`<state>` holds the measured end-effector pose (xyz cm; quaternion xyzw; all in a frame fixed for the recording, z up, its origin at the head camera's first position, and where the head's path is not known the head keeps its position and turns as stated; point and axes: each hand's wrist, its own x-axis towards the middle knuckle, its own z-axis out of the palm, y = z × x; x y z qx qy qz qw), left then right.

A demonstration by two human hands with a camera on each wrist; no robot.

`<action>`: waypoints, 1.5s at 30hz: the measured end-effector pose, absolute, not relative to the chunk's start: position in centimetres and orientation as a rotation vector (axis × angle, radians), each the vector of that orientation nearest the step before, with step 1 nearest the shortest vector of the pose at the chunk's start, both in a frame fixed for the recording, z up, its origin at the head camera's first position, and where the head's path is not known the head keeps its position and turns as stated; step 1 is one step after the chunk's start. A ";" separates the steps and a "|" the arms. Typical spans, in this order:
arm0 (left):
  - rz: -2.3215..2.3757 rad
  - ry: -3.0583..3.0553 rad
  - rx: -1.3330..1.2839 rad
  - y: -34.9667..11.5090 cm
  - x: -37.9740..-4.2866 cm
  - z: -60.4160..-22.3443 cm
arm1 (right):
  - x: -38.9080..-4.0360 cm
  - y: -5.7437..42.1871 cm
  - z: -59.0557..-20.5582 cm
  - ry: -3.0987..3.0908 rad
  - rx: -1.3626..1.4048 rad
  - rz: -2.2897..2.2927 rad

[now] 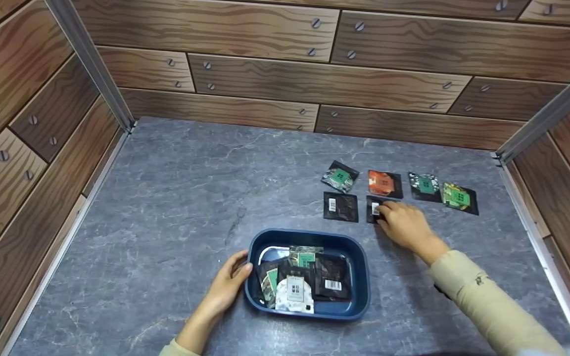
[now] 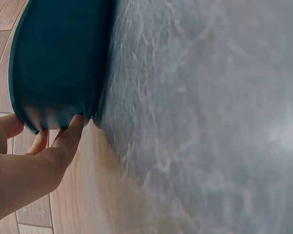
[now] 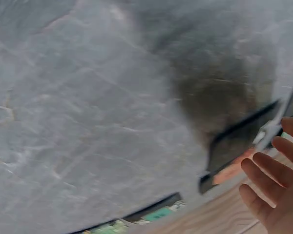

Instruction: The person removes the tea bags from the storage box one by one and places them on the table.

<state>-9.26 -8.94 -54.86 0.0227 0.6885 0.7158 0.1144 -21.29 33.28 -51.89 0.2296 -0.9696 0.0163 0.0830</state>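
Note:
My left hand (image 1: 225,282) holds the left end of a dark blue rectangular container (image 1: 309,317), thumb at the rim and fingers against the outer wall (image 2: 61,63). Inside lie several flat sachets, among them a white-fronted one (image 1: 295,295) and a black one with its barcode up (image 1: 332,278). My right hand (image 1: 406,225) pinches the right part of a black barcode-side-up sachet (image 1: 372,216) on the tabletop, its fingers covering part of it. In the right wrist view that hand (image 3: 283,195) shows spread fingers; blur hides the exact contact.
Another black sachet (image 1: 342,207) lies to the left of that one. Behind them is a row with a green-label sachet (image 1: 339,177), an orange one (image 1: 383,184), a second green-label one (image 1: 424,186) and a yellow-green one (image 1: 459,198). Wood-pattern walls (image 1: 265,74) enclose the grey marbled tabletop (image 1: 181,207).

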 end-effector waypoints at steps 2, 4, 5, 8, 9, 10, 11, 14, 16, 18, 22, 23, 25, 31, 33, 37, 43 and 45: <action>2.104 2.018 0.084 -8.9 -9.3 -54.9 | -21.1 32.9 -51.3 -2.874 0.708 0.029; 2.106 2.017 0.098 -8.9 -9.3 -54.9 | -20.9 32.4 -50.7 -2.839 0.747 0.007; 2.102 2.021 0.095 -8.9 -9.3 -54.9 | -20.8 32.2 -50.4 -2.817 0.774 -0.002; 2.097 2.023 0.084 -8.9 -9.3 -54.9 | -20.3 31.5 -49.6 -2.725 0.870 -0.032; 2.096 2.022 0.077 -8.9 -9.3 -54.9 | -20.1 31.3 -49.4 -2.691 0.905 -0.042; 2.094 2.024 0.075 -8.9 -9.3 -54.9 | -19.9 31.0 -49.1 -2.662 0.935 -0.053; 2.093 2.024 0.067 -8.9 -9.3 -54.9 | -19.7 30.8 -48.9 -2.636 0.963 -0.062; 2.092 2.024 0.054 -8.9 -9.3 -54.8 | -19.3 29.9 -48.1 -2.578 1.042 -0.096; 2.089 2.028 0.055 -8.9 -9.2 -54.8 | -19.0 29.2 -47.6 -2.555 1.090 -0.111; 2.090 2.029 0.054 -8.9 -9.2 -54.8 | -18.7 28.5 -47.2 -2.533 1.139 -0.119; 2.085 2.033 0.055 -8.9 -9.2 -54.8 | -18.2 26.9 -46.5 -2.492 1.228 -0.134; 2.085 2.032 0.053 -8.9 -9.2 -54.8 | -18.0 26.5 -46.4 -2.483 1.249 -0.141; 2.084 2.034 0.054 -8.9 -9.2 -54.8 | -17.7 25.7 -46.2 -2.462 1.290 -0.159; 2.098 2.023 0.079 -8.9 -9.3 -54.7 | -17.0 23.2 -46.0 -2.400 1.421 -0.214; 2.102 2.019 0.089 -8.8 -9.3 -54.7 | -16.8 22.5 -46.1 -2.379 1.475 -0.248; 2.101 2.011 0.078 -8.8 -9.2 -54.7 | -16.3 21.0 -46.2 -2.341 1.576 -0.363; 2.092 2.018 0.066 -8.9 -9.2 -54.7 | -15.7 19.0 -46.5 -2.289 1.704 -0.502; 2.090 2.025 0.074 -8.9 -9.2 -54.8 | -15.5 18.4 -46.6 -2.272 1.759 -0.542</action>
